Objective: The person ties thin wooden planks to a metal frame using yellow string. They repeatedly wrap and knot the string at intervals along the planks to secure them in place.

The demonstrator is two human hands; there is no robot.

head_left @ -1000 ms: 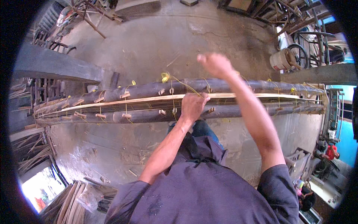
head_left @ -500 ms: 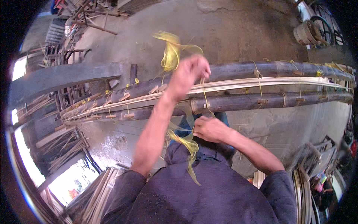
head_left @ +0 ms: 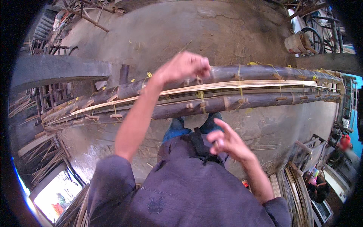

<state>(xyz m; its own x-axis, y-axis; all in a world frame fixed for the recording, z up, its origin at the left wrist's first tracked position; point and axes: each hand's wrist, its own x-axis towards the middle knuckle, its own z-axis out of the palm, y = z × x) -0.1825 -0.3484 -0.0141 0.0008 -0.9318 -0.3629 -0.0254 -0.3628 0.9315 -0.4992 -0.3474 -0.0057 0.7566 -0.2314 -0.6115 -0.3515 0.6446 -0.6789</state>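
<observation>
1. The left hand (head_left: 185,67) was raised over the upper pole (head_left: 264,72), its fingers curled in close together; it was blurred, and whether it pinched anything could not be told.
2. The right hand (head_left: 227,142) hung lower, near the person's chest, fingers spread loosely open with the forefinger stretched out; nothing showed in its grip.
3. Just under the left hand lay a frame of two dark poles, the upper one and the lower pole (head_left: 211,106), running side by side from far left to far right.
4. Between the poles ran a band of pale thin strips (head_left: 242,86), touching the upper pole beside the left hand.
5. Short wooden pegs (head_left: 190,106) stuck out along both poles, and yellow string (head_left: 201,96) hung in loops across the strips, right of and below the left hand.
6. Beyond the left hand spread a bare concrete floor (head_left: 189,26).
7. Far right of both hands stood a pale bucket (head_left: 297,43) beside a wheel (head_left: 314,38).
8. Bundles of split strips (head_left: 291,189) lay right of the right hand.
</observation>
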